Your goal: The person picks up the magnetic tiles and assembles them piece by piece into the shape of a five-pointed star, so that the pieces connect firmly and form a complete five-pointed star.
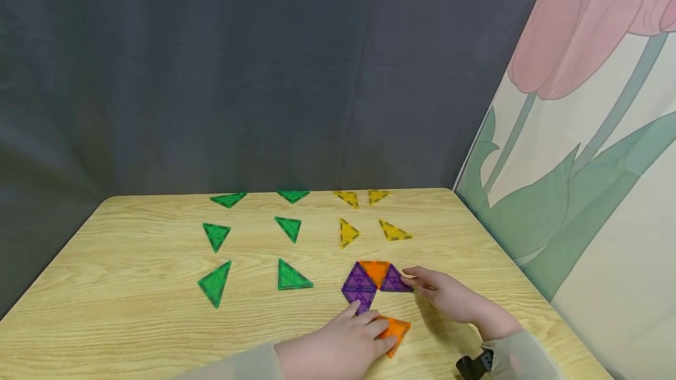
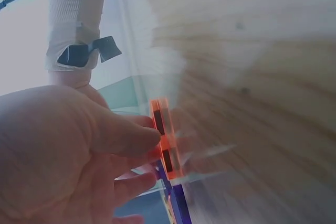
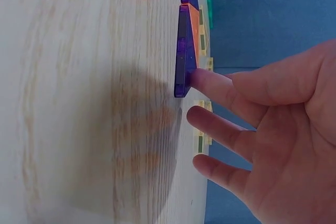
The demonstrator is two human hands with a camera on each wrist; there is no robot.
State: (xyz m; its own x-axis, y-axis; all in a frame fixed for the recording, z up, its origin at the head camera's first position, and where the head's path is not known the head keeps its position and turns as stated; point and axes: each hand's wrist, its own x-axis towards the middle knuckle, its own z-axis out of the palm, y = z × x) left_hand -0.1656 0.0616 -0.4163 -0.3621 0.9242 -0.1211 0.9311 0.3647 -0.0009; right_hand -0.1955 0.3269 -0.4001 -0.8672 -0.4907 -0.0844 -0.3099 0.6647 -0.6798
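Observation:
My left hand (image 1: 343,342) holds an orange triangle magnetic tile (image 1: 396,333) by its edge, close to the tabletop. In the left wrist view, the thumb and fingertips meet that orange tile (image 2: 167,150). Another left fingertip reaches the lower purple triangle tile (image 1: 360,298). My right hand (image 1: 449,297) has its fingers extended, and a fingertip touches the right purple triangle tile (image 1: 395,280), also seen as a purple tile (image 3: 184,51) in the right wrist view. An upper purple tile (image 1: 359,277) and an orange tile (image 1: 374,271) join these in a partial ring.
Several green triangle tiles (image 1: 292,277) lie in two columns on the left of the wooden table (image 1: 132,268). Several yellow triangle tiles (image 1: 348,233) lie behind the purple ones. A dark curtain (image 1: 237,75) stands behind, and a tulip-printed curtain (image 1: 597,163) at right.

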